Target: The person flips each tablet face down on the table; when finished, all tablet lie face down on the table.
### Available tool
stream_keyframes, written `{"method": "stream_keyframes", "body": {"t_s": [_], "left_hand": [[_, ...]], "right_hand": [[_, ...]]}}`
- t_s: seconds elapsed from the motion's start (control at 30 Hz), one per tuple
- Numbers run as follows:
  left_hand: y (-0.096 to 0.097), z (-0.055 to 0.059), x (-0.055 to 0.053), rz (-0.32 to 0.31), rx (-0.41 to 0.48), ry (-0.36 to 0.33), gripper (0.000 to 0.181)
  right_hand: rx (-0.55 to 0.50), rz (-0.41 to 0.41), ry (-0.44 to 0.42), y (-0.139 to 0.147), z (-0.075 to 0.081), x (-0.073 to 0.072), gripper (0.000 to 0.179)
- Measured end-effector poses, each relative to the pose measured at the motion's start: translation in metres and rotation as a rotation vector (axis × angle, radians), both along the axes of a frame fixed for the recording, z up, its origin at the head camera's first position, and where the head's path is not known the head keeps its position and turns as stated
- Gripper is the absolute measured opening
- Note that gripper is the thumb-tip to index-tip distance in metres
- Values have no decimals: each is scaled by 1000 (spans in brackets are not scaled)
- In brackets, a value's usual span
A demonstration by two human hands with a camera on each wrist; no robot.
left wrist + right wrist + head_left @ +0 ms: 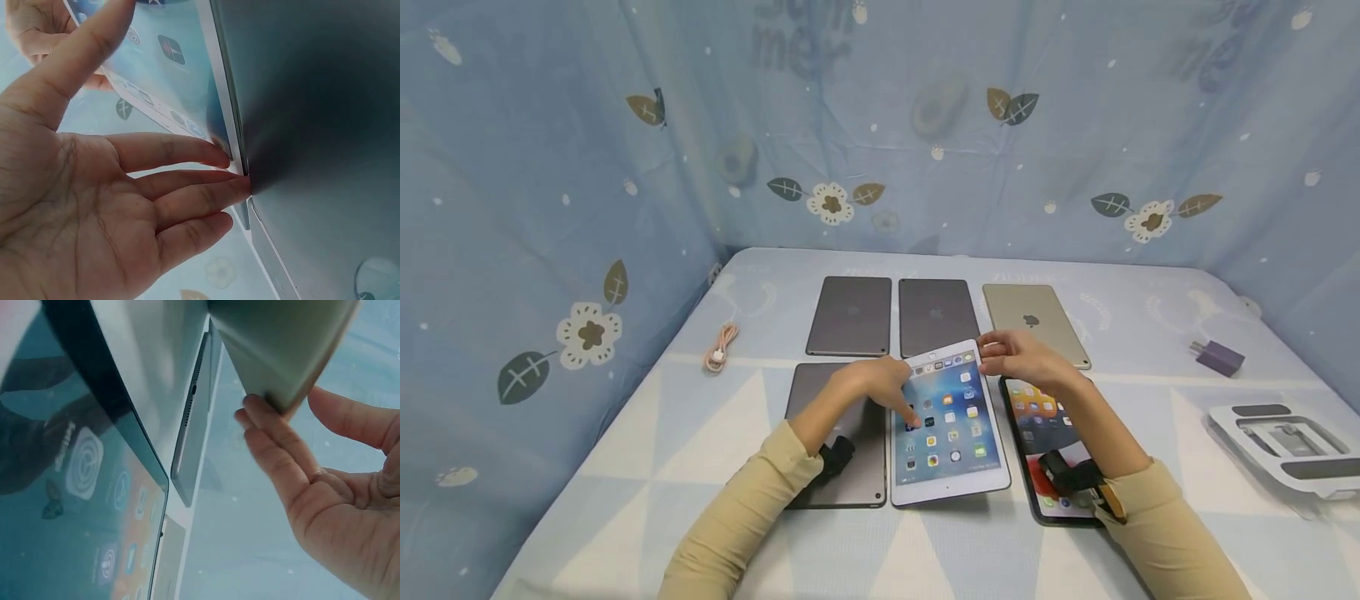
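Note:
A white-framed tablet point(951, 454), its lit screen showing app icons, is tilted with its far end raised off the table. My right hand point(1018, 357) pinches its far right corner; in the right wrist view the corner of the tablet point(275, 356) sits between thumb and fingers. At the left edge is my left hand point(883, 385), thumb over the screen. The left wrist view shows that hand's fingers point(194, 203) nearly straight, tips right at the tablet's edge. A dark grey tablet point(857, 475) lies face down beneath the left wrist.
Below the right forearm lies a black-framed tablet point(1026, 433) with its screen lit. Two dark tablets point(850, 317) and a gold tablet point(1026, 308) lie face down behind. A pink cable point(721, 348) is at left; a purple charger point(1220, 358) and a white stand point(1288, 442) are at right.

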State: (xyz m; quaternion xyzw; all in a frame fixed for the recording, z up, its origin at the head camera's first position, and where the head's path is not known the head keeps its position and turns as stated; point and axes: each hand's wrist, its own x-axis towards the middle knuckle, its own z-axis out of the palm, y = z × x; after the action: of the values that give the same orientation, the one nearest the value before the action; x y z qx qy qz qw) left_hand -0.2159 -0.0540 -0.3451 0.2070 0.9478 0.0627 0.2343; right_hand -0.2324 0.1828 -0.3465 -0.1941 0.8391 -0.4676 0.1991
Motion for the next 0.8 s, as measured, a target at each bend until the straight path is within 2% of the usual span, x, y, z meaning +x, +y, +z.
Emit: {"method": "stream_keyframes", "body": {"t_s": [0.13,0.27,0.4,0.63,0.8], "left_hand": [[-2,0,-1,-19,-1,0,52],[-4,1,-1,-22,35,-27,56],[-5,2,-2,-27,99,-65,55],[1,0,-1,-83,249,-59,54],[7,-2,2,-100,338,-73,57]], "right_hand": [[-28,-11,12,-1,1,-1,57],[-34,-15,19,-1,5,1,57],[-47,-14,36,0,11,2,56],[-83,-10,45,2,23,5,54],[-108,-1,60,6,30,8,54]]}}
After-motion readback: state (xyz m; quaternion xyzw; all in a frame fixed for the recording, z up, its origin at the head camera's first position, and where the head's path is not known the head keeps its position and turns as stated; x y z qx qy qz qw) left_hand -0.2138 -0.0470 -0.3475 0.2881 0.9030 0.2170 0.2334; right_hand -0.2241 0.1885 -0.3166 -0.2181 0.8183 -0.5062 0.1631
